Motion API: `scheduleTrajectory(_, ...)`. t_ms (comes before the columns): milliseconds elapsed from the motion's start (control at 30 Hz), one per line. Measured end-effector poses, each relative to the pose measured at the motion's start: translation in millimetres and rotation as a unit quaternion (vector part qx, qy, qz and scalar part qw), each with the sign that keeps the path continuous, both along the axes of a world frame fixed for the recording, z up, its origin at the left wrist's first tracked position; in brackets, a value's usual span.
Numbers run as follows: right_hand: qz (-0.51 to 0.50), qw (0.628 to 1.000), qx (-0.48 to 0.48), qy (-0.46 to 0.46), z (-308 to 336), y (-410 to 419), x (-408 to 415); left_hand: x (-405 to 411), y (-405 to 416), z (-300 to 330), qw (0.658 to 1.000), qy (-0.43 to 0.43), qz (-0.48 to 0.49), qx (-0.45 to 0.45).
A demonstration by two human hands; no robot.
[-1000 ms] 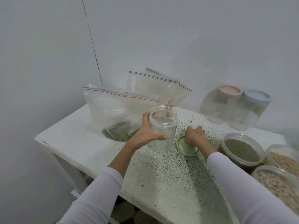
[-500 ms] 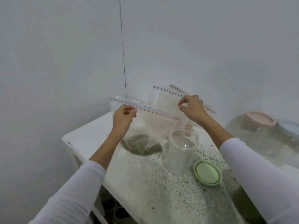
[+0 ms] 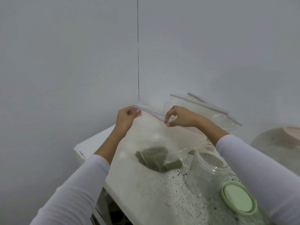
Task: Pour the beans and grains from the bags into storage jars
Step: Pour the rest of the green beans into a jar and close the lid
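A clear zip bag (image 3: 151,135) with a small heap of green grains at its bottom stands on the white speckled table (image 3: 146,192). My left hand (image 3: 126,117) grips the left end of its zip strip. My right hand (image 3: 178,116) pinches the strip near the middle, where the two sides look parted. An empty clear jar (image 3: 207,172) without its lid stands just right of the bag. Its pale green lid (image 3: 237,198) lies flat beside it.
Two more zip bags (image 3: 203,109) lean against the back wall in the corner. A large clear jar with a pink lid (image 3: 279,140) is at the right edge, blurred. The table's left edge runs close to the left wall.
My right hand slid left along the zip strip toward the middle and pinches it there. The left hand keeps its hold on the left end. The view has swung left and nearer.
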State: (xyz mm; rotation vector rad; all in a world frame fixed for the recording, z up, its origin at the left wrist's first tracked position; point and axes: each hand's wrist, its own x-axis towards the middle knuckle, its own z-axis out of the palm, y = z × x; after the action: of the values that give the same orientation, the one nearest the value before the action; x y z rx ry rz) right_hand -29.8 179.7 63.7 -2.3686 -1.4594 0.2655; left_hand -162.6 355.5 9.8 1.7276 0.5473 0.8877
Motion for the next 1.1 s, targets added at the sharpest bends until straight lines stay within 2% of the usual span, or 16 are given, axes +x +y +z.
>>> scheduleTrajectory(133, 0.038, 0.996, 0.008, 0.076, 14, 6, -7, 2, 5, 13, 0.998, -0.031, -0.049, -0.015)
scheduleTrajectory(233, 0.054, 0.997, -0.007, 0.062, 22, 17, -9, 4, 7, 22, 0.995, -0.042, -0.09, -0.019)
scheduleTrajectory(400, 0.027, 0.993, 0.109, 0.041, 31, 41, -17, 8, 5, 33, 0.991, -0.049, -0.127, 0.011)
scheduleTrajectory(533, -0.005, 0.984, 0.167, 0.061, 46, 41, -17, 7, 9, 34, 0.989, -0.045, -0.14, 0.002)
scheduleTrajectory(733, 0.015, 0.993, 0.111, 0.045, 62, 43, -19, 9, 6, 42, 0.986, -0.06, -0.153, 0.017)
scheduleTrajectory(833, -0.003, 0.993, 0.114, 0.018, 74, 44, -20, 8, 11, 39, 0.985, -0.041, -0.169, 0.02)
scheduleTrajectory(933, -0.03, 0.988, 0.151, 0.025, 90, 38, -19, 0, 25, 18, 0.983, 0.015, -0.18, 0.032)
scheduleTrajectory(1100, -0.039, 0.976, 0.205, 0.054, 116, 21, -11, -14, 50, -20, 0.992, 0.038, -0.119, -0.03)
